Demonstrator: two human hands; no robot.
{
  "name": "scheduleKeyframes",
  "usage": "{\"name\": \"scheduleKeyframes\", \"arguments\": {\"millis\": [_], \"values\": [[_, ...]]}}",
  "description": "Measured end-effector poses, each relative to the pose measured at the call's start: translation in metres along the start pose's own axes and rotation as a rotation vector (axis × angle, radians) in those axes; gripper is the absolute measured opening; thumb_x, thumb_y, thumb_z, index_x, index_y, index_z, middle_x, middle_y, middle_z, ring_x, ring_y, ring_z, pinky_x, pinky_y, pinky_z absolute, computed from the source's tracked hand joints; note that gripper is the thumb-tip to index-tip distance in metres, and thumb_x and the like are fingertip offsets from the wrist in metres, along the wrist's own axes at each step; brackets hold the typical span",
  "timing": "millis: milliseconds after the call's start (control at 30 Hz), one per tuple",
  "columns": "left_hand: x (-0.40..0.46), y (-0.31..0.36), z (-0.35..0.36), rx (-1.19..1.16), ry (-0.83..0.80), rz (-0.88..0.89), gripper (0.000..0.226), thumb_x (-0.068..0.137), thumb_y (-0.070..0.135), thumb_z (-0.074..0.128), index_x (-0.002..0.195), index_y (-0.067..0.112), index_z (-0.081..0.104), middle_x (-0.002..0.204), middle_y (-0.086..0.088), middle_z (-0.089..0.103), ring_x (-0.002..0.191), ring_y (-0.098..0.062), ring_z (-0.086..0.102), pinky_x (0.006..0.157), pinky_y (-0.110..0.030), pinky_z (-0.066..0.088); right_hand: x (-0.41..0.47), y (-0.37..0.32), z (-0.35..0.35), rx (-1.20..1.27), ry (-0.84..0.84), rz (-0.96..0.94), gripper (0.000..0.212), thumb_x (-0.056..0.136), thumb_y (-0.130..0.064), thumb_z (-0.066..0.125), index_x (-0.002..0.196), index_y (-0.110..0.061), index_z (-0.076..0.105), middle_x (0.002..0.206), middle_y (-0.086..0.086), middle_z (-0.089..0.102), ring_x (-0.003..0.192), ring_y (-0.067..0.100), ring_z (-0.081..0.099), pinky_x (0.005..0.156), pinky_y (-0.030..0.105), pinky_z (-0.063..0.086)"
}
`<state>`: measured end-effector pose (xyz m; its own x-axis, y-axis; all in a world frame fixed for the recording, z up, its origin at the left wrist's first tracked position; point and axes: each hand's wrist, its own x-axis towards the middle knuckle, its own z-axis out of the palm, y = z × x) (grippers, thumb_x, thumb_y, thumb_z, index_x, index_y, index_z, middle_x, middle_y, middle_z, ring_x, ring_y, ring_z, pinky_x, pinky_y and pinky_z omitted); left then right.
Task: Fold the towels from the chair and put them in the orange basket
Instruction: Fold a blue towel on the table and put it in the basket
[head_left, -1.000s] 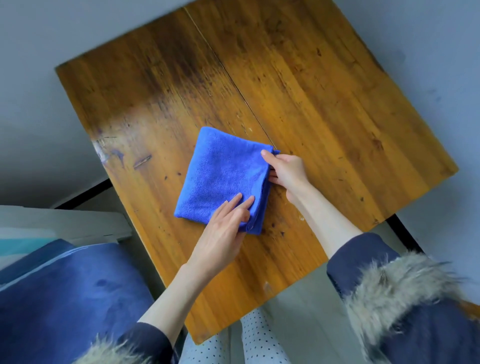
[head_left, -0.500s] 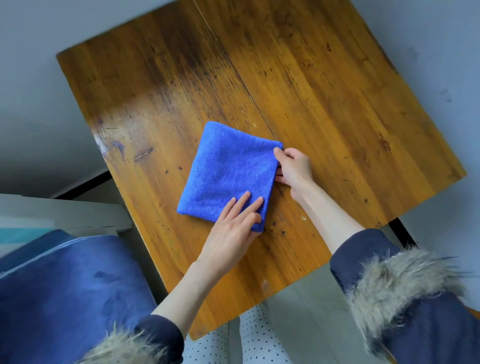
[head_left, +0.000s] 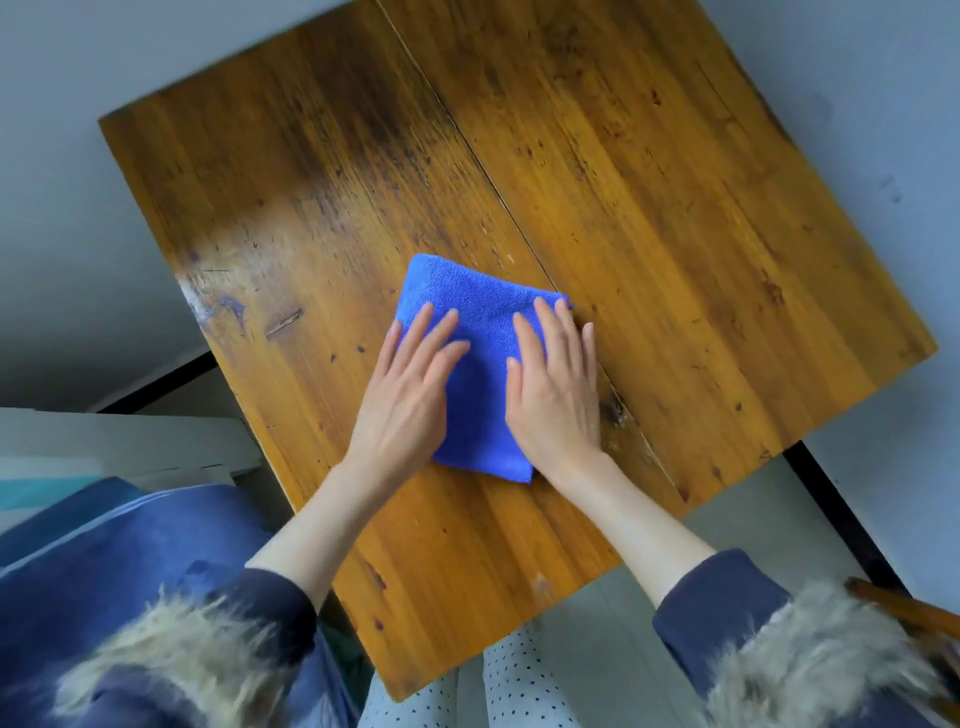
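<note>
Since half a second ago both hands have come off the towel's edges and now lie flat on top of it. The blue towel (head_left: 480, 364), folded into a small thick square, sits on the wooden table (head_left: 675, 208) near its front middle. The left hand (head_left: 402, 400) presses its left half and the right hand (head_left: 553, 395) its right half, fingers straight and spread, so neither grip is closed on anything; they only smooth the cloth.

The towel looks like soft, light microfibre. It should be limp with no stiffness of its own, and the layers would likely slide apart if lifted by one corner. A safer hold, I judge, is to slip fingers under the folded edge with the thumb on top, or to carry it between both palms. The orange basket is not in view. A blue cushion (head_left: 104, 561) lies at lower left beside the table.
</note>
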<state>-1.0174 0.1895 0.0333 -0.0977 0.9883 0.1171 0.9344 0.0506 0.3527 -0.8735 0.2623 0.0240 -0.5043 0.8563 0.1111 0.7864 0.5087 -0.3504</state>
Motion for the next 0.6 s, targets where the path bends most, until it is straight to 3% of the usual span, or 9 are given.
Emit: {"name": "scheduleKeyframes", "arguments": {"millis": [267,600], "values": [[0.037,-0.035,0.020,0.173,-0.153,0.044,0.056,0.093,0.039,0.034,0.142,0.014,0.035,0.152,-0.009,0.027,0.142,-0.028,0.020,0.116,-0.044,0.012,0.003,0.002,0.032,-0.169,-0.096,0.073,0.057,0.094,-0.040,0.031,0.145,-0.015,0.030,0.151,0.015,0.027,0.141,0.033,0.022,0.111,0.055,0.017],[0.030,-0.032,0.020,0.154,-0.140,0.016,0.055,0.094,0.040,0.031,0.144,0.018,0.032,0.153,-0.010,0.024,0.142,-0.031,0.016,0.115,-0.047,0.007,0.001,-0.003,0.025,-0.153,-0.099,0.086,0.056,0.095,-0.037,0.031,0.145,-0.013,0.029,0.152,0.017,0.023,0.142,0.032,0.018,0.112,0.058,0.013]]}}
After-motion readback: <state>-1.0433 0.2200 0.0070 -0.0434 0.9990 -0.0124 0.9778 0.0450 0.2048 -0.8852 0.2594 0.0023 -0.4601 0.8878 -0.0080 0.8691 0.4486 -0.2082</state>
